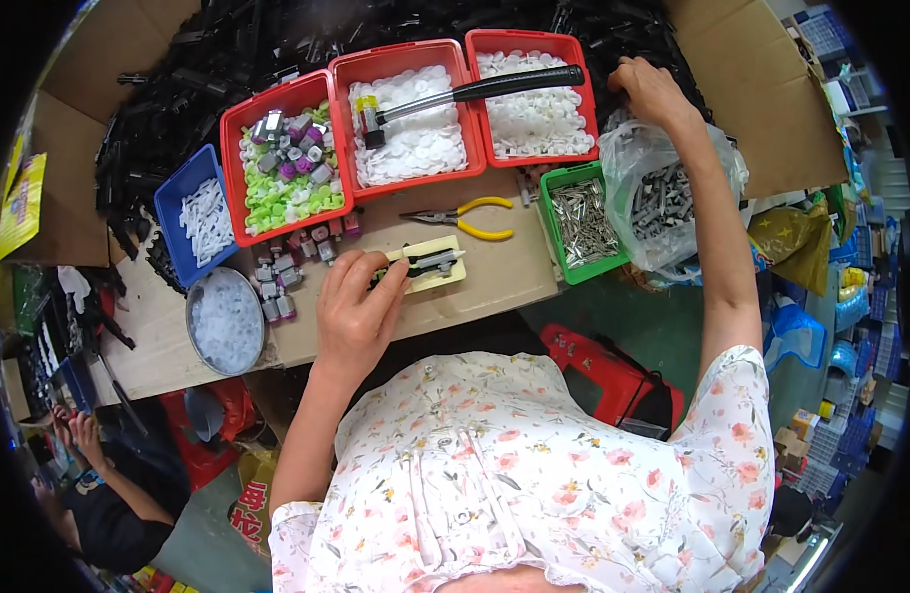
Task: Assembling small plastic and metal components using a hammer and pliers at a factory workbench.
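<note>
At the table's near edge, my left hand (354,304) pinches a black plastic part that lies in a small cream-coloured holder (443,280). A grey piece shows on top of that black part (433,263). My right arm stretches out to the far right, where my right hand (658,94) is at the edge of a heap of black plastic parts (307,30). Its fingers are curled down, and their tips and anything between them are hidden. Just nearer than this hand stands a clear plastic bag (628,163) with grey pieces inside. Yellow-handled pliers (465,214) lie beyond the holder.
Three red bins (228,168) hold green, purple and white pieces. A hammer (425,105) rests across two of them. Left are a blue tray (168,212) and a round bowl (194,336); right, a green tray (577,274) of metal pins. Another person (119,504) works at lower left.
</note>
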`<state>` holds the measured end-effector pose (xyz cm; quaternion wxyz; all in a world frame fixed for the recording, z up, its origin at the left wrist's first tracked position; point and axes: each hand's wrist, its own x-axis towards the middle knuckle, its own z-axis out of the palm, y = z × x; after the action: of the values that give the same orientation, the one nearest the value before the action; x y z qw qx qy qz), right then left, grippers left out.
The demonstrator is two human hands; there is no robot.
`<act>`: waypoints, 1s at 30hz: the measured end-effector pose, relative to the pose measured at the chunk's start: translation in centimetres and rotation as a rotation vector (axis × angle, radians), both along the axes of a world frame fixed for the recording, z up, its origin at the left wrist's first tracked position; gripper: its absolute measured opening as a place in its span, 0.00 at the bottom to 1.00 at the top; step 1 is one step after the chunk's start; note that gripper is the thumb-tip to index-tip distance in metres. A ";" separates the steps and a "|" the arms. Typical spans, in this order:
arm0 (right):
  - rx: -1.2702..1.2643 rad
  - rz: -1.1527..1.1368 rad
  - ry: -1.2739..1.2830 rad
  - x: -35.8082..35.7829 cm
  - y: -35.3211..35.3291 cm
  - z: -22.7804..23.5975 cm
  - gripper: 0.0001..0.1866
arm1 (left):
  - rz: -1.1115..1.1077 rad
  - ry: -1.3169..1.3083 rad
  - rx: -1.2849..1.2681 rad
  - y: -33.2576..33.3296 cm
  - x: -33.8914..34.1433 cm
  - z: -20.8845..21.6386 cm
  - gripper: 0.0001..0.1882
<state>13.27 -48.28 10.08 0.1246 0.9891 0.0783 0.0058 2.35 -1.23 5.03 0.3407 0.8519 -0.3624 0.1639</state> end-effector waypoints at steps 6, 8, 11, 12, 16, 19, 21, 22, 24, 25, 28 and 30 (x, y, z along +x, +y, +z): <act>0.280 0.000 0.002 0.3 1.5 -0.8 0.15 | 0.004 -0.007 -0.010 0.1 -0.1 0.0 0.13; 0.281 0.071 -0.059 0.2 1.7 -1.2 0.15 | 0.002 0.000 -0.019 0.1 -0.1 0.0 0.13; 0.161 0.185 -0.182 0.2 2.1 -0.9 0.13 | 0.008 -0.003 -0.025 0.5 -0.1 0.0 0.12; 0.104 0.131 -0.124 0.8 2.0 -0.3 0.12 | 0.017 -0.016 -0.027 0.5 -0.1 0.1 0.12; 0.064 0.119 -0.308 0.3 1.3 1.6 0.08 | 0.024 -0.005 -0.046 0.8 -0.1 0.2 0.11; 0.053 0.179 -0.494 -1.6 3.9 4.3 0.08 | 0.024 0.045 -0.102 0.7 -0.2 0.8 0.12; -0.005 0.232 -0.645 -3.4 7.7 5.7 0.07 | -0.001 0.163 -0.198 0.4 -0.4 1.5 0.14; -0.011 0.264 -0.674 -4.6 10.2 6.1 0.08 | 0.007 0.166 -0.199 0.0 -0.5 2.0 0.14; 0.016 0.360 -0.707 -7.0 15.4 6.1 0.10 | 0.022 0.875 -0.639 -1.2 -1.0 3.0 0.15; 0.037 0.413 -0.713 -8.2 17.9 5.8 0.11 | -0.051 1.041 -0.823 -1.9 -0.8 3.2 0.18; 0.072 0.458 -0.697 -11.0 23.5 4.1 0.12 | -0.234 1.380 -1.114 -3.5 0.1 5.0 0.19; 0.145 0.495 -0.633 -11.9 25.5 3.3 0.12 | -0.212 1.371 -1.127 -3.9 0.2 4.9 0.20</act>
<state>1.40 -22.81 13.41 0.0672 0.8959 0.2711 0.3455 2.52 -5.08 9.92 0.8639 0.4307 -0.0218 -0.2600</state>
